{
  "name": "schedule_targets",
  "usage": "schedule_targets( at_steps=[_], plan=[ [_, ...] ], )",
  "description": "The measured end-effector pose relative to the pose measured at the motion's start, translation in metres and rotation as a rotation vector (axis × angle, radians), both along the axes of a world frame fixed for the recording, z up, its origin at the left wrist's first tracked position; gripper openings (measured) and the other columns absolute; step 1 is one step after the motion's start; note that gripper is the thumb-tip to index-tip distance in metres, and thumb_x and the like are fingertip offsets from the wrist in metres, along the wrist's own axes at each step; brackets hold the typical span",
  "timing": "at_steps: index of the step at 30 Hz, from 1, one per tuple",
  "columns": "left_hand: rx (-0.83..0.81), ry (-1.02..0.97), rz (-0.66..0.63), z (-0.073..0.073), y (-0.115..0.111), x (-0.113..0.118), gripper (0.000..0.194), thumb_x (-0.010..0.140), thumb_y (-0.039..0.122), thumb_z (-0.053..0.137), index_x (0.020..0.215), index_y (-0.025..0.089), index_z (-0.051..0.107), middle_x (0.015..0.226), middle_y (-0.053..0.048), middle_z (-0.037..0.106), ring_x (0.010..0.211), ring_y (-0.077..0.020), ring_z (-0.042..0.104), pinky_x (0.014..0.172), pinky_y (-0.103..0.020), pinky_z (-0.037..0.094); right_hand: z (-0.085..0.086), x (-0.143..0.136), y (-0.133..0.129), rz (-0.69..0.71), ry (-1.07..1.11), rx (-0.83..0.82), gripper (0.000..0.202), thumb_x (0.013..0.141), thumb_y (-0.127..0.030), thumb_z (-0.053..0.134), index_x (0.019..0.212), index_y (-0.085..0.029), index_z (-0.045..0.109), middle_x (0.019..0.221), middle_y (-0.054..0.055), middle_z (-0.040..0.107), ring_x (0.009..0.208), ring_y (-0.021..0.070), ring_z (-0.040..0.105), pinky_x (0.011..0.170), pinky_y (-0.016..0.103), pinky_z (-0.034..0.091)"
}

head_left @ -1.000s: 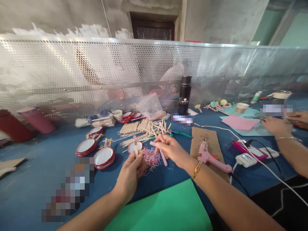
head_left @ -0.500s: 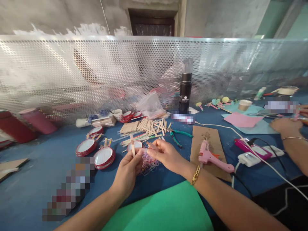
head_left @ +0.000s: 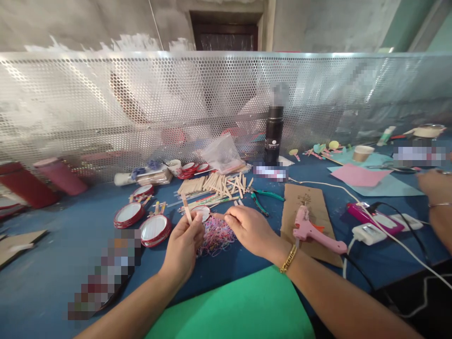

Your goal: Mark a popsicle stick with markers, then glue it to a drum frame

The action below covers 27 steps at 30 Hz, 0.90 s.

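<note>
Pinched upright in my left hand (head_left: pixel 186 240) is a wooden stick (head_left: pixel 186 208), its top end standing above the thumb. My right hand (head_left: pixel 247 230), with a gold bracelet at the wrist, is closed just to the right; what its fingertips hold, if anything, is too small to make out. Between and below the hands lies a heap of thin coloured bands (head_left: pixel 218 234). Behind it sits a round white disc with a red rim (head_left: pixel 202 213), partly hidden by my left hand. Loose wooden sticks (head_left: pixel 221 184) are spread farther back.
Red-rimmed discs (head_left: pixel 154 229) lie left of my hands. Green-handled pliers (head_left: pixel 260 205), a pink glue gun (head_left: pixel 312 233) on cardboard (head_left: pixel 287 212), and a power strip (head_left: pixel 370 233) with cables are to the right. A black bottle (head_left: pixel 274 136) stands behind. Another person's hand (head_left: pixel 436 188) is at far right.
My hands have moved apart, showing more of the band heap. The stick in my left hand has shifted left and tilts more. The other person's hand has moved right.
</note>
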<state>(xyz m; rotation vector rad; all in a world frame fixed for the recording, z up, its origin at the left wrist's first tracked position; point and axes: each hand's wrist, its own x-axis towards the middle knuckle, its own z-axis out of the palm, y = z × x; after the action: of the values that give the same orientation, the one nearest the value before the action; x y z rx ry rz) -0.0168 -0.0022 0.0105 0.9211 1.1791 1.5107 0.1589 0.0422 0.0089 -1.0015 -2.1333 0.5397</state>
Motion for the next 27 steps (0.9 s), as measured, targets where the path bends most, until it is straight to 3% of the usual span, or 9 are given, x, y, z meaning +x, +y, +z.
schedule_targets(
  at_steps=[6,10,27],
  plan=[
    [0.002,0.098,-0.054,-0.0017,-0.0001,-0.0011,0.031,0.084,0.046,0.071,0.091,0.019,0.058,0.054,0.011,0.034,0.045,-0.0051,0.024,0.040,-0.015,0.020,-0.0001,0.0004,0.0005,0.015,0.057,0.002,0.014,0.096,-0.025,0.055,0.090,-0.020,0.067,0.087,0.004,0.068,0.083,0.0179,0.062,0.075,0.030,0.043],
    [0.011,0.095,-0.023,-0.0021,0.0008,-0.0032,0.032,0.083,0.047,0.072,0.092,0.019,0.060,0.054,0.011,0.034,0.046,-0.0051,0.024,0.040,-0.015,0.020,-0.0012,-0.0001,0.0001,0.030,0.112,0.005,0.007,0.092,-0.024,0.062,0.091,-0.020,0.067,0.089,0.003,0.068,0.084,0.0172,0.061,0.076,0.029,0.043],
    [0.107,0.128,0.011,-0.0061,-0.0014,0.0002,0.031,0.082,0.046,0.074,0.085,0.019,0.060,0.055,0.010,0.036,0.048,-0.0058,0.026,0.043,-0.018,0.022,-0.0037,-0.0077,-0.0037,0.100,0.218,0.068,0.008,0.091,-0.014,0.062,0.084,-0.018,0.061,0.081,-0.001,0.059,0.077,0.0132,0.054,0.071,0.024,0.038]
  ],
)
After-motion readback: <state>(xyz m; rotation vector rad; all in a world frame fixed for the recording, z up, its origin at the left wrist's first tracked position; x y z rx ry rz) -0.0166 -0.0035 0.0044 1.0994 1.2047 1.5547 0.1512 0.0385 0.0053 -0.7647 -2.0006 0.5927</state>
